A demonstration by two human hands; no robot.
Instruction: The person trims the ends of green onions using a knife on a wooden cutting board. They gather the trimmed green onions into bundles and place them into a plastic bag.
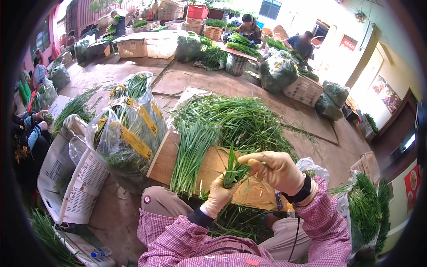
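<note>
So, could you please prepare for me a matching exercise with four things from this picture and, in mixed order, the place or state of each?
1. left hand
2. aligned green stalks
3. plastic bottle
4. red crate

A. near the top edge
B. gripping a small green bunch
C. near the lower left
D. lying on the wooden board

Pairs: 1-B, 2-D, 3-C, 4-A

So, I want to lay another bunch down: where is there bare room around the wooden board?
On the wooden board, a narrow strip between the laid-out stalks and the left hand, and the near right part below the right hand, bar some scraps. Floor also shows beyond the leafy heap. It's crowded along the board's far edge, against that heap.
</note>
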